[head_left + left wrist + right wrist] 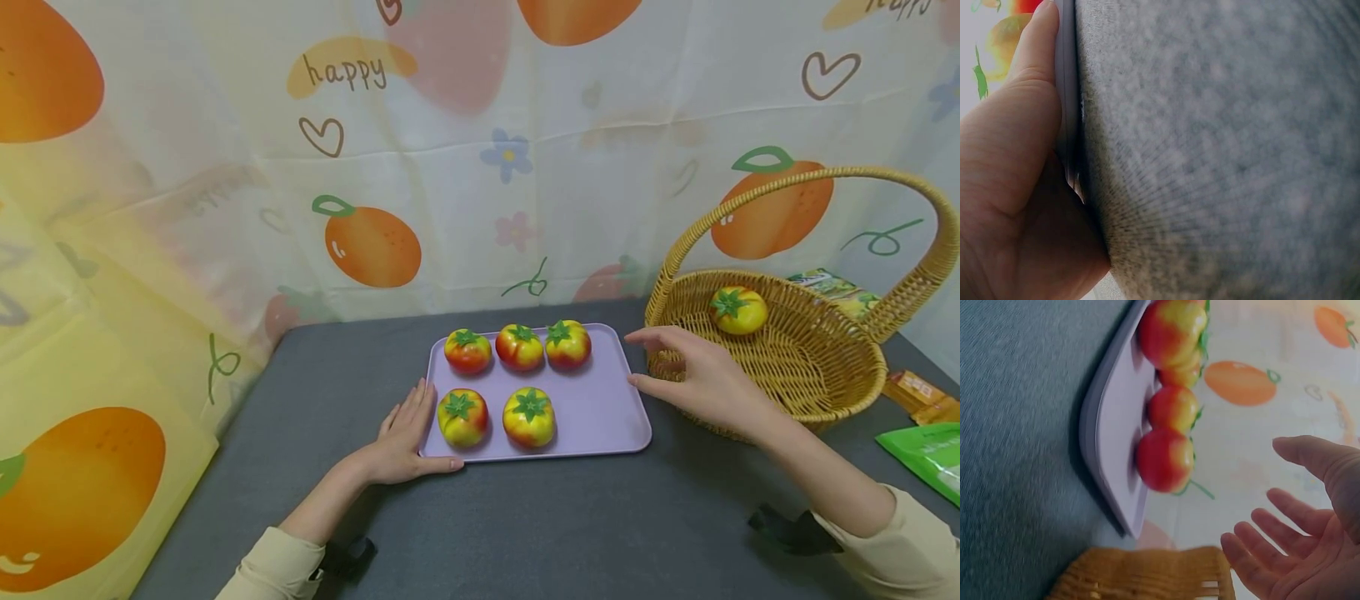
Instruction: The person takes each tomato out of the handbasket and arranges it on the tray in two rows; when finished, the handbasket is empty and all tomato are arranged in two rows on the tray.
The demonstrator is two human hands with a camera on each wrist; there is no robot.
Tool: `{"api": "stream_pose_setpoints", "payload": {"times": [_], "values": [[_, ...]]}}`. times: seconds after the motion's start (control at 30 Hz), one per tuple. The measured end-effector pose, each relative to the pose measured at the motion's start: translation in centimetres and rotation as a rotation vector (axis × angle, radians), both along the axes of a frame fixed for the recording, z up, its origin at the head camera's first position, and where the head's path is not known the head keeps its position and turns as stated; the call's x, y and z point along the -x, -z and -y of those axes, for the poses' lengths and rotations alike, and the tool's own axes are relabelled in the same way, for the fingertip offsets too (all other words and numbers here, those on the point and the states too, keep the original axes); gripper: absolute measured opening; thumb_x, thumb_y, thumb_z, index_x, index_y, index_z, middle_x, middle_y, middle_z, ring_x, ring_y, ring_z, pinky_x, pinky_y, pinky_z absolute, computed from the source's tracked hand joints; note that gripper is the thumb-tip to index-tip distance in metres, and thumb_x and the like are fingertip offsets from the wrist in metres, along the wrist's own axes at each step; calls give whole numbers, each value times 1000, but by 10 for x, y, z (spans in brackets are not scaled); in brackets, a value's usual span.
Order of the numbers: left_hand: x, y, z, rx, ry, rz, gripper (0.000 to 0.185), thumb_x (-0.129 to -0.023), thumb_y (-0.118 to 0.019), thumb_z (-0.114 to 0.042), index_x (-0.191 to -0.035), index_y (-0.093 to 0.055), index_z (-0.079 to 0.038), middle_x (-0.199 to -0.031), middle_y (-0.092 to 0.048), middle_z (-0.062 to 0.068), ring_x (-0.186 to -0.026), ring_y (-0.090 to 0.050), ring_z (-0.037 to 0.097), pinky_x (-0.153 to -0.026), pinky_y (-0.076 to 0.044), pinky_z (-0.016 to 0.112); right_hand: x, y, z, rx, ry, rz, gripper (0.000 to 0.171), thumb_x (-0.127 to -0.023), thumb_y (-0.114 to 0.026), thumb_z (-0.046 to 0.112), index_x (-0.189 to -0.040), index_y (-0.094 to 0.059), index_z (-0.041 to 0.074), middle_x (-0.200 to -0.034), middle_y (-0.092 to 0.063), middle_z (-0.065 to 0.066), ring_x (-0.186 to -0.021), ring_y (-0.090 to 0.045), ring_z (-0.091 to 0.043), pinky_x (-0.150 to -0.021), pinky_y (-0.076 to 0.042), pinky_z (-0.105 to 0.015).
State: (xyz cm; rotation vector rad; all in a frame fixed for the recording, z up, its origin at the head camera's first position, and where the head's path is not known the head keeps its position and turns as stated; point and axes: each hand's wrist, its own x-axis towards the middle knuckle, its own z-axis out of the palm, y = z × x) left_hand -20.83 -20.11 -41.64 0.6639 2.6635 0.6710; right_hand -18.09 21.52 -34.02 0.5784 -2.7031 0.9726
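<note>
**Your hands flank the lilac tray of tomatoes**

Your left hand [405,437] lies flat on the grey bench [525,525] at the near left corner of the lilac tray [600,408]. Its fingers [420,400] are straight and run along the tray's left edge, while the thumb lies against the near edge; the left wrist view shows the thumb [1038,44] pressed to the tray's rim [1066,94]. Nothing is curled round or pinched.

Your right hand [697,379] hovers just off the tray's right edge, in front of the wicker basket [825,392]. Its fingers [652,337] are spread and relaxed and hold nothing; the right wrist view shows the open palm [1310,550] clear of both tray and basket.

On the tray sit five toy tomatoes. The near row has two: one at the left [462,417] just beside your left fingers, and one next to it [529,417]. The far row has three side by side [467,351], [519,347], [567,343], close together.

Further right, a yellower tomato [738,310] rests inside the basket, near its far wall, under the arched handle [862,179]. Beyond the basket lie packets [840,287], and more packets [926,417] sit at the bench's right edge. A fruit-printed cloth [450,167] hangs behind.
</note>
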Motion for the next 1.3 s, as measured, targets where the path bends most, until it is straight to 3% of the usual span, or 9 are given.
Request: {"api": "stream_pose_setpoints", "payload": {"times": [0.23, 0.63, 1.03, 1.3], "values": [[1, 1, 0, -8, -3, 4, 117, -82, -69, -59, -155, 3, -2, -161, 14, 17, -148, 7, 32, -112, 4, 59, -1, -5, -17, 16, 37, 15, 44, -89, -74, 29, -127, -61, 11, -125, -61, -11, -112, -57, -31, -85, -51, -52], [1, 2, 0, -1, -1, 1, 118, -82, -69, -59, -155, 3, -2, -161, 14, 18, -148, 8, 32, -112, 4, 59, 10, -2, -50, 0, 119, 1, 45, -89, -73, 27, -128, -61, 8, -123, -61, -20, -112, -57, -40, -83, -49, -57], [2, 1, 0, 5, -2, 9, 118, -83, -68, -60, -155, 5, -2, -160, 15, 18, -147, 8, 33, -112, 4, 59, 30, 5, -83, -129, 184, -43, 42, -88, -73, 20, -123, -60, 1, -121, -56, -26, -106, -53, -43, -78, -41, -59], [1, 1, 0, -6, 2, 2, 117, -82, -68, -59, -155, 4, -2, -160, 14, 18, -148, 8, 32, -112, 4, 59, 47, 12, -104, -192, 216, 36, 57, -88, -72, 19, -132, -48, -8, -131, -39, -38, -106, -46, -52, -74, -41, -60]]}}
